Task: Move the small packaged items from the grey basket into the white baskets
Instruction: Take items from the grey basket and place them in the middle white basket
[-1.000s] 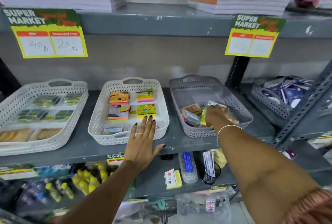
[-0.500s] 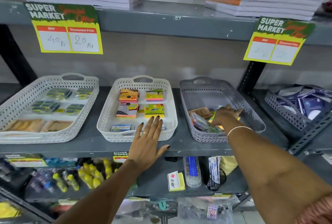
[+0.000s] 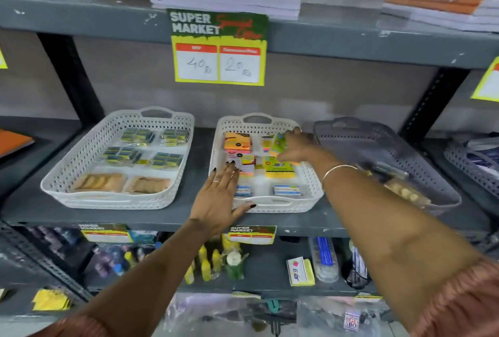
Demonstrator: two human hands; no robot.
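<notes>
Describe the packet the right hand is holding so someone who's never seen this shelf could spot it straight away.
Find the price sign on the grey shelf edge; below it sits the middle white basket. The right hand holds a small green and yellow packet above the basket's far right corner. Unlike the packs lying flat inside, it is lifted and tilted.

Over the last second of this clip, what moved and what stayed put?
The right hand left the grey basket with a small green packet in its grip and carried it left, over the middle white basket. The left hand stayed flat, fingers spread, at that basket's front left corner. The baskets kept their places.
</notes>
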